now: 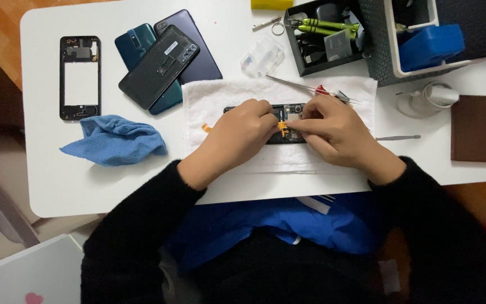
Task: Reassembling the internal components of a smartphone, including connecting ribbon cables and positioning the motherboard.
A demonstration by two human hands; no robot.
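- Both hands work on an opened phone (286,125) lying on a white towel (209,98); left hand (242,132) covers the phone's left half, fingers curled and pressed down on it, holding it steady.
- Right hand (333,132) has its fingertips (295,125) pressed together, pinching an orange flex strip (282,127) at the phone's middle.
- Phone's long axis runs left to right across the towel, directly under both grips; the right hand is nearer the strip.
- Another orange tab (206,127) pokes out left of the phone, beside the left wrist.
- Tweezers (293,84) lie on the towel's far edge, behind the phone.
- Left of the towel: a blue cloth (113,141), a bare phone frame (80,77) and stacked back covers (164,62) on the white worktop (46,180).
- Right of the towel: a brown case (478,128); behind it, a tool tray (322,36).
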